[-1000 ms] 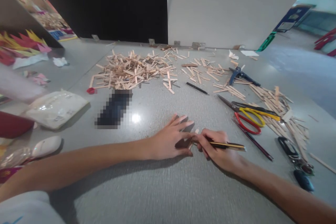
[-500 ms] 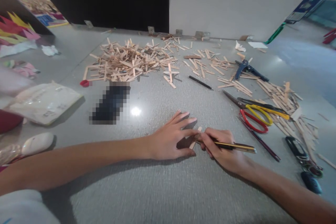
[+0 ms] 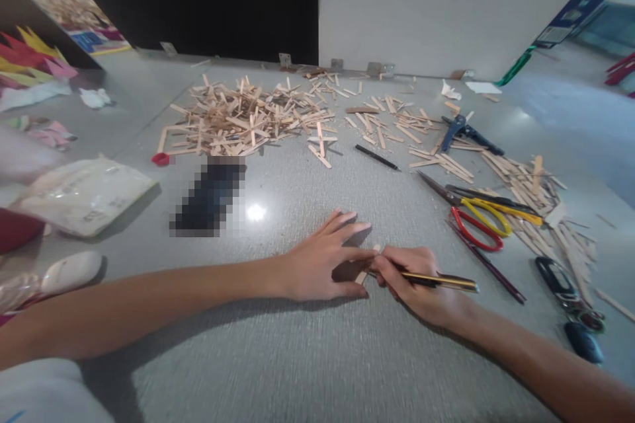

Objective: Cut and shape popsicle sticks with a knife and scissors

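A small wooden stick (image 3: 362, 276) lies on the grey table between my two hands. My left hand (image 3: 325, 263) rests on the table with its fingers spread, index finger and thumb touching the stick near its two ends. My right hand (image 3: 414, 277) is closed around a gold and black pen (image 3: 449, 281), whose tip points at the stick; the tip itself is partly hidden by the fingers.
A heap of wooden sticks (image 3: 248, 115) lies at the back, with more sticks at the right. Scissors (image 3: 479, 228), blue pliers (image 3: 454, 132), a black pen (image 3: 377, 156) and keys (image 3: 588, 317) lie around. A blurred dark object (image 3: 211, 195) and plastic packet (image 3: 89, 195) are left.
The view has shifted slightly, so things on the right appear a little further left. My right hand and the pen have moved very slightly; my left hand keeps its place on the stick.
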Tool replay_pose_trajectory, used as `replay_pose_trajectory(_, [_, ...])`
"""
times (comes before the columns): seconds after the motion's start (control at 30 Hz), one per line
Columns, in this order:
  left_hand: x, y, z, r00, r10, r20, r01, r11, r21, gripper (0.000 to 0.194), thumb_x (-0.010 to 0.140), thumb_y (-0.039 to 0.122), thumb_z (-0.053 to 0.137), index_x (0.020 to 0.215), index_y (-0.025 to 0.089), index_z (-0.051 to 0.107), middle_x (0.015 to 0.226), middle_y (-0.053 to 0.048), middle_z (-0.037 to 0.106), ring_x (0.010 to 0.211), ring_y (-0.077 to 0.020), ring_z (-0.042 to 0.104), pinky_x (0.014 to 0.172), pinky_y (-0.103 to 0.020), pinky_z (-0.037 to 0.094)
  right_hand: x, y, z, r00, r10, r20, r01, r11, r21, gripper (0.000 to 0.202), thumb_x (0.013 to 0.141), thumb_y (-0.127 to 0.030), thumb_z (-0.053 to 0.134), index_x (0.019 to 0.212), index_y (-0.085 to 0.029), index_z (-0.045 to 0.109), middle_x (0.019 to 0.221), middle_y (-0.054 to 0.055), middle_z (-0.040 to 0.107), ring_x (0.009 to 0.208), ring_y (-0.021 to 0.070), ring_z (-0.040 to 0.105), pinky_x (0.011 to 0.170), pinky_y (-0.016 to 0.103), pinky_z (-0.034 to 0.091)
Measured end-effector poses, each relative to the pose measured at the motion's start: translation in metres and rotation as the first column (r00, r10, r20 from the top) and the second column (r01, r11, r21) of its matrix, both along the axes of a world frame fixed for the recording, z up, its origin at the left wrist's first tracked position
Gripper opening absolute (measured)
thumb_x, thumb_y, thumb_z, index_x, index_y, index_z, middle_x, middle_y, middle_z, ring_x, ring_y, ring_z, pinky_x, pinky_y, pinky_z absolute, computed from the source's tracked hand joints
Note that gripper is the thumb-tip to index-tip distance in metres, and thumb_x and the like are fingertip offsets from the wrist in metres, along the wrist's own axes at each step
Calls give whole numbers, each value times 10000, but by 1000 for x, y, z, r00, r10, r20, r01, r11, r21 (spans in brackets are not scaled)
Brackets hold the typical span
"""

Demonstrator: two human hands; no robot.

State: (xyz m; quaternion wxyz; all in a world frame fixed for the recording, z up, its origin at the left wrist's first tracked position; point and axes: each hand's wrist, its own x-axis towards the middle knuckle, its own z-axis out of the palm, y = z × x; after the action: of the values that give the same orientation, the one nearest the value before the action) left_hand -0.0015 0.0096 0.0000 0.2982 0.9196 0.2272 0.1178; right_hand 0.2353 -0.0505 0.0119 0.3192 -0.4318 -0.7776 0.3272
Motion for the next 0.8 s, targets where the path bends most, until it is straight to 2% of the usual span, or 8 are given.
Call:
replay_pose_trajectory(0.1, [1, 0, 1, 1000, -1, -15, 1, 1000, 17, 695, 979, 625, 794, 1579, 307, 647, 1734, -174, 484, 1670, -494, 305, 1334, -781, 209, 0, 0, 0, 1000, 7, 5, -7, 1000, -1, 465, 1174, -396, 490, 759, -222, 607, 620, -51, 632, 519, 102, 582, 527, 231, 421])
replay_pose_trajectory(0.27, [1, -1, 2, 998, -29, -59, 32, 999, 43, 604, 1016, 638, 736, 1489, 262, 730, 1759, -203, 433, 1677, -524, 267, 1333, -786, 208, -1, -1, 0, 1000, -18, 5, 18, 1000, -22, 478, 1178, -359, 480, 726, -230, 563, 552, -85, 560, 420, 80, 500, 467, 221, 388])
replay_pose_trajectory(0.5, [1, -1, 2, 998, -27, -65, 30, 999, 44, 722, 1013, 656, 733, 1625, 294, 609, 1772, -189, 420, 1685, -513, 253, 1329, -791, 219, 0, 0, 0, 1000, -9, 20, 8, 1000, 16, 501, 1194, -393, 462, 728, -233, 559, 546, -87, 544, 418, 82, 496, 464, 218, 382])
replay_pose_trajectory(0.7, [1, -2, 3, 995, -20, -93, 26, 997, 69, 684, 1017, 684, 708, 1591, 319, 642, 1773, -179, 421, 1683, -511, 264, 1331, -784, 220, -1, -1, -1, 998, 32, 58, -38, 994, 98, 506, 1218, -441, 410, 826, -229, 650, 663, -41, 655, 558, 121, 600, 577, 244, 447])
replay_pose_trajectory(0.8, [1, -3, 2, 995, -24, -97, 33, 996, 88, 608, 1064, 684, 626, 1547, 318, 679, 1771, -174, 426, 1680, -517, 267, 1321, -794, 230, -1, -3, -6, 996, 59, 67, -69, 987, 148, 483, 1228, -435, 385, 904, -229, 679, 714, -33, 686, 596, 126, 622, 603, 251, 459])
